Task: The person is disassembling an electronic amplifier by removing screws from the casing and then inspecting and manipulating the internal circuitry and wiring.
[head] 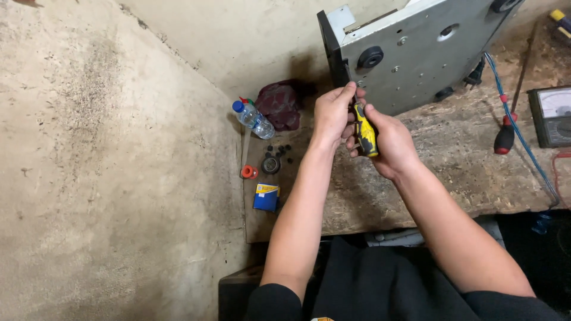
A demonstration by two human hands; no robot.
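A grey metal chassis [416, 53] with black rubber feet stands tilted on the wooden bench [452, 178]. My right hand [389, 142] grips the yellow and black handle of a screwdriver [364, 132], whose tip points up at the chassis's lower left corner. My left hand [334, 113] pinches the upper shaft of the screwdriver right by that corner. The screwdriver's tip is hidden behind my left fingers.
A plastic water bottle [253, 119], a dark red cloth [281, 104], small black parts [275, 157], an orange cap [248, 172] and a blue and yellow box [266, 196] lie left. A red-handled tool [504, 138], blue wire [523, 137] and analogue meter [553, 116] lie right. A rough wall [107, 166] fills the left.
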